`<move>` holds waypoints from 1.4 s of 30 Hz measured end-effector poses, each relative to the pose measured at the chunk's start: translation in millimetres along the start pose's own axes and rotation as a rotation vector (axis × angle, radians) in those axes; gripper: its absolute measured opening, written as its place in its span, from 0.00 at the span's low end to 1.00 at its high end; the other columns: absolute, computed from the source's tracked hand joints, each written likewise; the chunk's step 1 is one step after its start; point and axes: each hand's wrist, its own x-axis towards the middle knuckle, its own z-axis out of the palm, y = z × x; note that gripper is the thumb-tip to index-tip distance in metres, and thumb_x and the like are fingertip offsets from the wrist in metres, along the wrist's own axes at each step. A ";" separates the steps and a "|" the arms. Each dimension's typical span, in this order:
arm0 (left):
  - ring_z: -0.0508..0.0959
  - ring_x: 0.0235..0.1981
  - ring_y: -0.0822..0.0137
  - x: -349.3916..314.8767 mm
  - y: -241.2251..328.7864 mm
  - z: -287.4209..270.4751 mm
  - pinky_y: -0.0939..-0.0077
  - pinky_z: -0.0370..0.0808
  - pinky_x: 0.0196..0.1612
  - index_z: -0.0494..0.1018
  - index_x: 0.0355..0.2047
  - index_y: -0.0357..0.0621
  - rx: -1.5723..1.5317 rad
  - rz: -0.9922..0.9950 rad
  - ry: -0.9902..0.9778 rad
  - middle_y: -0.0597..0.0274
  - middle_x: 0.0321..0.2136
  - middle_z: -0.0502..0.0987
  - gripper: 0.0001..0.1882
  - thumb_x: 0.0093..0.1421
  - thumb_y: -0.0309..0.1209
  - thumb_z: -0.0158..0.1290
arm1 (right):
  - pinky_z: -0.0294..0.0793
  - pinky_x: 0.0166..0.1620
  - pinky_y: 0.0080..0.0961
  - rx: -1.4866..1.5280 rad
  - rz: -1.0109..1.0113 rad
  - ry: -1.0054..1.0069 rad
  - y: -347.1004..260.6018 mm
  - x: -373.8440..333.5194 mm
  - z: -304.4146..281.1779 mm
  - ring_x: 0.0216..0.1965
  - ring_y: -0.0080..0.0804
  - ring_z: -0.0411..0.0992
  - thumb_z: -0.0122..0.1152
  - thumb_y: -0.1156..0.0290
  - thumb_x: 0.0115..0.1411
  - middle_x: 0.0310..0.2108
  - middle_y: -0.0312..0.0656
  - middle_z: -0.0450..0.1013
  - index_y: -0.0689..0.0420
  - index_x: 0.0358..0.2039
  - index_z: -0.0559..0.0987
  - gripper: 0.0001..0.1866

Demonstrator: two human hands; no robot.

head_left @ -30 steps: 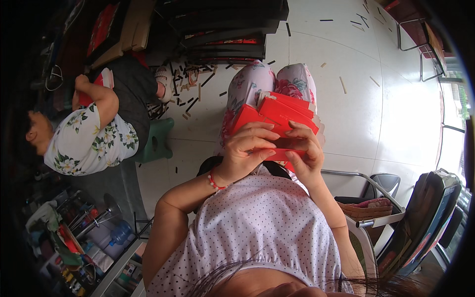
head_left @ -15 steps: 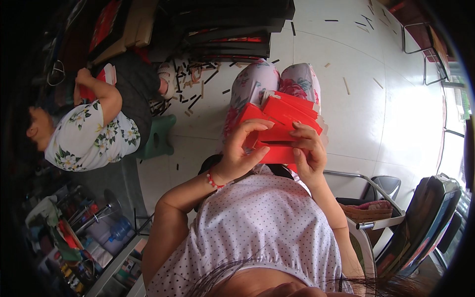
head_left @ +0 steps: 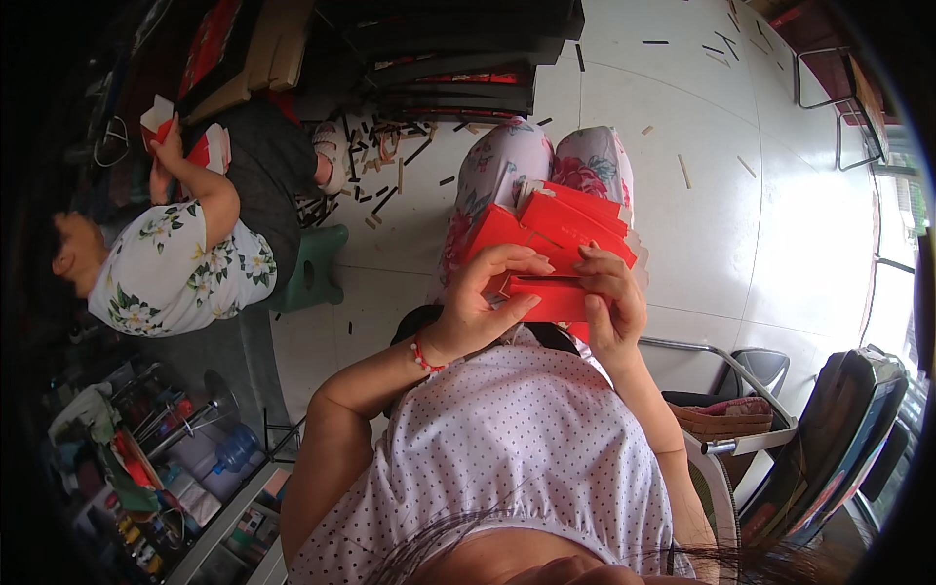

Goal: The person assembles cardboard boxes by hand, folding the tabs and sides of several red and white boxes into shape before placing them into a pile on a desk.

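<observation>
Clamping red card box point(head_left: 563, 306) with right hand point(head_left: 616, 302); looks flat-faced, dark slit along far edge. Can't tell grip of spread left hand point(head_left: 472, 304).

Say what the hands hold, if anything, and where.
The right hand holds a red box by its right end; the left hand is at its left end, its grip unclear.

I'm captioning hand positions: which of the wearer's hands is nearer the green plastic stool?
Left. The left hand is to the right of the green plastic stool, apart from it; the right hand is farther right.
</observation>
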 end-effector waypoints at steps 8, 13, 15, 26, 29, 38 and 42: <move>0.75 0.46 0.64 0.1 -1.2 0.5 0.72 0.69 0.52 0.61 0.50 0.36 -0.014 0.033 0.002 0.52 0.42 0.74 0.23 0.55 0.21 0.54 | 0.62 0.57 0.45 -0.033 -0.007 -0.011 -1.2 1.4 -0.1 0.47 0.46 0.70 0.54 0.83 0.53 0.37 0.48 0.71 0.62 0.34 0.72 0.07; 0.74 0.46 0.64 0.2 -2.5 0.7 0.72 0.69 0.52 0.61 0.50 0.37 -0.023 -0.002 0.014 0.53 0.42 0.74 0.22 0.55 0.20 0.53 | 0.64 0.55 0.42 -0.015 0.095 0.018 -2.7 1.6 3.0 0.47 0.45 0.70 0.55 0.85 0.51 0.37 0.49 0.71 0.63 0.32 0.71 0.07; 0.74 0.46 0.65 0.3 -2.8 0.8 0.72 0.69 0.52 0.61 0.50 0.37 -0.031 -0.024 0.018 0.53 0.41 0.74 0.21 0.56 0.20 0.52 | 0.64 0.55 0.41 -0.001 0.138 0.028 -2.8 1.2 4.0 0.48 0.44 0.69 0.55 0.84 0.51 0.38 0.49 0.72 0.63 0.31 0.71 0.07; 0.73 0.45 0.69 7.3 0.2 0.0 0.74 0.67 0.53 0.64 0.45 0.37 -0.169 -0.161 0.031 0.58 0.38 0.74 0.15 0.57 0.20 0.50 | 0.59 0.58 0.41 0.178 0.255 0.100 1.9 -1.2 10.7 0.49 0.40 0.68 0.53 0.84 0.54 0.37 0.47 0.72 0.61 0.33 0.69 0.06; 0.71 0.49 0.65 8.5 2.2 1.2 0.71 0.65 0.54 0.65 0.43 0.38 -0.240 -0.246 0.052 0.58 0.37 0.74 0.14 0.56 0.22 0.51 | 0.59 0.58 0.41 0.170 0.257 0.096 3.1 -2.2 11.6 0.49 0.40 0.68 0.52 0.84 0.54 0.36 0.46 0.73 0.62 0.32 0.69 0.06; 0.67 0.52 0.67 8.5 -12.8 -0.3 0.71 0.61 0.57 0.67 0.43 0.37 -0.350 -0.244 0.014 0.59 0.41 0.72 0.11 0.60 0.26 0.48 | 0.59 0.58 0.36 0.202 0.363 0.122 1.1 0.0 16.5 0.50 0.38 0.67 0.47 0.84 0.57 0.38 0.44 0.72 0.63 0.35 0.70 0.06; 0.65 0.54 0.63 9.8 -10.2 1.9 0.69 0.59 0.58 0.66 0.44 0.38 -0.075 -0.039 -0.065 0.55 0.44 0.69 0.14 0.61 0.32 0.49 | 0.58 0.59 0.35 0.300 0.421 0.119 5.4 0.6 11.5 0.53 0.37 0.65 0.45 0.81 0.60 0.40 0.44 0.72 0.63 0.39 0.69 0.07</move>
